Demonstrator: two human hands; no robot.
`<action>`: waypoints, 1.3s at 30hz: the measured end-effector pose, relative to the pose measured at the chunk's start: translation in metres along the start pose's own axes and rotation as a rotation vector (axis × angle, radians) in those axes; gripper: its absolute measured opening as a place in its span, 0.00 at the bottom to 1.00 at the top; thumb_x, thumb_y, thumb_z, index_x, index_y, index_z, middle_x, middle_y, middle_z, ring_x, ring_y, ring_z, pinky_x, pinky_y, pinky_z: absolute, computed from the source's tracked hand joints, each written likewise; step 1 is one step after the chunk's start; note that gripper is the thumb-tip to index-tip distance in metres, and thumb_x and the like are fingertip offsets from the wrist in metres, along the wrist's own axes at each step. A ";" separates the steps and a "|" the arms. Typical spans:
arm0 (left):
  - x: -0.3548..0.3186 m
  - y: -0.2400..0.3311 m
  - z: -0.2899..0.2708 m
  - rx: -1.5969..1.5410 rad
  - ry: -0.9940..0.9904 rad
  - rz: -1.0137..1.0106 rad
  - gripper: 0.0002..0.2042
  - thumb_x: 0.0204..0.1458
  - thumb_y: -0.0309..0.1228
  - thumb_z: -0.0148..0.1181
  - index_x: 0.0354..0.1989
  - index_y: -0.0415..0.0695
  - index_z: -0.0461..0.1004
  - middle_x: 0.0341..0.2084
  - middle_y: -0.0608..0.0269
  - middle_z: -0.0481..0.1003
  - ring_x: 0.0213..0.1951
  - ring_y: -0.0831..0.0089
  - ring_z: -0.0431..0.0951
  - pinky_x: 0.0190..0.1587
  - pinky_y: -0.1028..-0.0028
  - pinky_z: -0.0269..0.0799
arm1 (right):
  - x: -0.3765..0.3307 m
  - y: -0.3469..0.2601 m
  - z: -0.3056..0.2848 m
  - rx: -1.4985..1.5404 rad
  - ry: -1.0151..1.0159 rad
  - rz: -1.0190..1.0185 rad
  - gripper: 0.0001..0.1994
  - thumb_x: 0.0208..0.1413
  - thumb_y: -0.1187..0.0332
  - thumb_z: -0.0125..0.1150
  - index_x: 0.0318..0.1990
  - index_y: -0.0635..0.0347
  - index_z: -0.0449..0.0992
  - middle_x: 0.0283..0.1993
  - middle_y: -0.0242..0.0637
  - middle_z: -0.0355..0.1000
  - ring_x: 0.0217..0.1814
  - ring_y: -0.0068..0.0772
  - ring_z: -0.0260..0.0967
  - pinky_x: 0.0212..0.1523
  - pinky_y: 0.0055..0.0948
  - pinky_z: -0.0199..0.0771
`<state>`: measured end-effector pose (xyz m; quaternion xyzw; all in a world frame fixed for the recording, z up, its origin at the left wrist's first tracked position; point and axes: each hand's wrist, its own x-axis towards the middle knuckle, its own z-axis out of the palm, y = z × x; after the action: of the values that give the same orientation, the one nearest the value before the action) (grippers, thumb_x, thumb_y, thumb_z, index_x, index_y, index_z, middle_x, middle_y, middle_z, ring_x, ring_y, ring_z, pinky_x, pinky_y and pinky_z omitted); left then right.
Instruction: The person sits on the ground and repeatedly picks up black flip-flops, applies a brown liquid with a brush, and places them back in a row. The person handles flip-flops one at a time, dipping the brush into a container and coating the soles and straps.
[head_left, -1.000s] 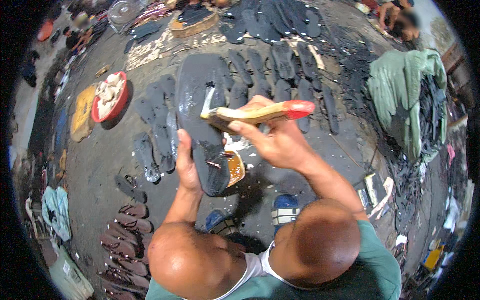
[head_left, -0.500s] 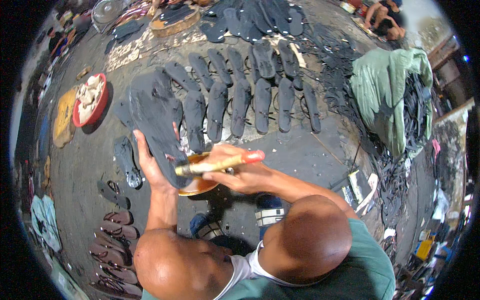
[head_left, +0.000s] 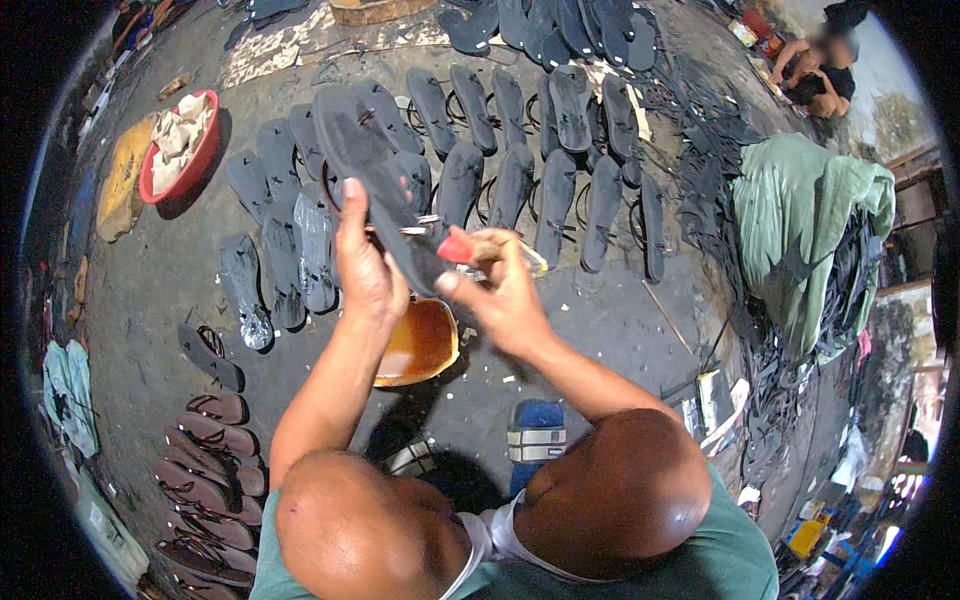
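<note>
My left hand (head_left: 368, 275) is closed around a black sandal (head_left: 362, 145), holding it tilted above the floor. Its strap hangs on the left side. In my right hand (head_left: 508, 300) is a brush (head_left: 456, 247) with a red handle end, which points left toward the sandal. The right thumb is at the sandal's lower end; whether it presses on it I cannot tell. Below both hands stands a bowl (head_left: 456, 352) of amber-brown liquid, probably glue. Rows of black sandals (head_left: 555, 210) lie just beyond my hands.
Brown sandals (head_left: 205, 480) are lined up at the lower left. A red basin (head_left: 212, 135) with pale pieces stands at the upper left. Right of the rows are black scraps (head_left: 700, 190) and a sack under green cloth (head_left: 800, 230). Another person (head_left: 815, 75) sits at the far right.
The brush has come off the sandal and been turned round, its red end now pointing left. The sandal is raised and turned in my left hand. The whole view has shifted.
</note>
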<state>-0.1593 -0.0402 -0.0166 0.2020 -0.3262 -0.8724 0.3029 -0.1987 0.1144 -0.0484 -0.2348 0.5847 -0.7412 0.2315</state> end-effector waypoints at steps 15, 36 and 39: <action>-0.009 0.080 -0.225 1.041 0.727 0.433 0.27 0.62 0.50 0.54 0.56 0.36 0.74 0.55 0.51 0.74 0.57 0.64 0.72 0.63 0.62 0.62 | 0.264 0.068 -0.136 -1.151 0.669 -0.003 0.47 0.39 0.36 0.73 0.56 0.64 0.61 0.55 0.64 0.68 0.57 0.68 0.68 0.57 0.50 0.67; -0.058 0.149 -0.394 1.548 1.392 -0.447 0.55 0.33 0.66 0.71 0.64 0.36 0.63 0.66 0.39 0.61 0.70 0.32 0.47 0.68 0.39 0.29 | -0.005 0.034 0.024 -1.084 -0.551 -0.261 0.18 0.52 0.56 0.69 0.41 0.62 0.81 0.64 0.52 0.60 0.66 0.53 0.56 0.67 0.46 0.55; -0.070 0.152 -0.363 1.597 1.426 -0.570 0.51 0.28 0.66 0.73 0.58 0.38 0.71 0.62 0.40 0.66 0.67 0.39 0.55 0.66 0.41 0.42 | -0.012 0.046 0.021 -1.155 -0.606 -0.229 0.19 0.56 0.52 0.65 0.38 0.62 0.83 0.69 0.54 0.55 0.69 0.58 0.52 0.70 0.49 0.52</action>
<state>0.1526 -0.2481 -0.1567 0.8630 -0.4874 -0.1325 -0.0080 -0.1736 0.0961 -0.0899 -0.5799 0.7686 -0.2296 0.1424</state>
